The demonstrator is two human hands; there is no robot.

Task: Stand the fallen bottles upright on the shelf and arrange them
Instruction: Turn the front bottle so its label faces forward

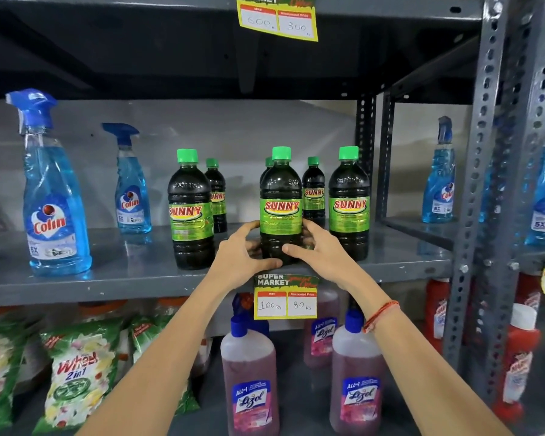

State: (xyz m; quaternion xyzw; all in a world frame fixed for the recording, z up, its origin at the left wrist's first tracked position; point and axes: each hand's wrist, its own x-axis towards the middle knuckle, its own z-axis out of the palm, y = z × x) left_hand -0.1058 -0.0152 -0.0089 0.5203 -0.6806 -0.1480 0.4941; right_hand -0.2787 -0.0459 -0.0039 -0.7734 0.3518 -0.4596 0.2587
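You hold the dark plastic Sunny bottle with the green screw cap and green label upright at the front middle of the grey metal shelf, its base on the shelf board. Your left hand wraps the lower left side of it, thumb across the front; your right hand closes on the lower right side, fingers curled behind, so each hand's grip is closed on this one bottle.

Just to its left stands a second dark Sunny bottle, and to its right a third, both upright and near the front. Behind them stand smaller-looking ones of the same kind: one behind the left bottle, one between the middle and right bottles, and another mostly hidden behind the held bottle.

Further left on the same shelf stand two blue Colin spray bottles, well apart. A yellow price tag hangs on the shelf edge below your hands. A red thread bracelet circles your right wrist.
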